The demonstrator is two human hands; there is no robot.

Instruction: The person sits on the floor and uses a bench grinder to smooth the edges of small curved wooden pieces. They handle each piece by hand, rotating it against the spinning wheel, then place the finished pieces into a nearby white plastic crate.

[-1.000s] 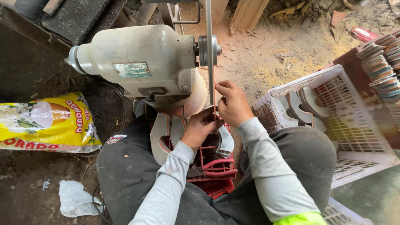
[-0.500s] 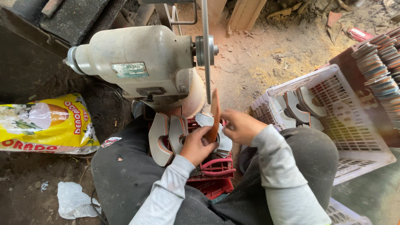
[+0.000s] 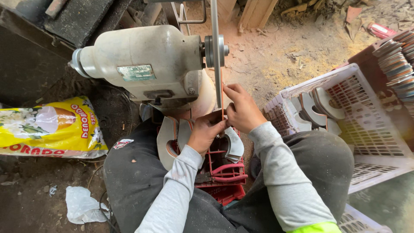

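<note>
The motor (image 3: 142, 60) is cream-white with a green plate. The crate (image 3: 222, 174) under the hands is red; the basket (image 3: 371, 125) is white lattice. The bag (image 3: 47, 127) is yellow with red letters and white flowers. Sleeves (image 3: 280, 172) are grey, trousers dark grey.

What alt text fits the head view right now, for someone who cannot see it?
Both hands, left hand and right hand, press a thin curved piece edge-on against the motor's spinning disc. A red crate of cut shapes sits between the person's knees, a white basket to the right.
</note>
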